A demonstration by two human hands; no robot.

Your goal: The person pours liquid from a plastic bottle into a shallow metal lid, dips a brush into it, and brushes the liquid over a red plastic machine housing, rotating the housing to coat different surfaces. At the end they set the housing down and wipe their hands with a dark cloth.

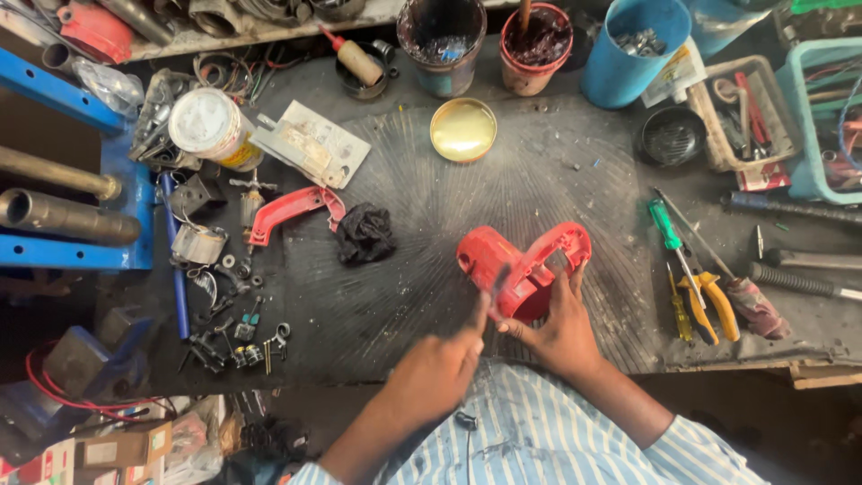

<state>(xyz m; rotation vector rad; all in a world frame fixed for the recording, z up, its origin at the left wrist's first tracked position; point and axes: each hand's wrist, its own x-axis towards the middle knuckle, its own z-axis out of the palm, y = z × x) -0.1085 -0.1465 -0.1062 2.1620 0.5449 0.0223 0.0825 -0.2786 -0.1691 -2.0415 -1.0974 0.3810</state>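
— Head view first: what's nearest?

— A striped blue-and-white shirt at the bottom edge, then the two hands. The left hand is fisted round a thin dark tool, blurred, its tip at the red housing. The right hand cups that housing from below, fingers spread along its lower rim.

— And the housing?

— Hard moulded plastic, rounded at the left end with an open handle loop at the right. It sits near the front middle of the bench, a dark, scratched, grimy surface.

— Any open room?

— Bare bench to the left of the housing as far as a crumpled black rag, and behind it up to a shallow brass-coloured lid. To the right it is tighter: a green-handled screwdriver and yellow-handled pliers lie near the front edge.

— Further off?

— A red plastic half-shell left of the rag, loose screws and small metal parts along the left edge, then a white can, two stained pots and a blue tub at the back.
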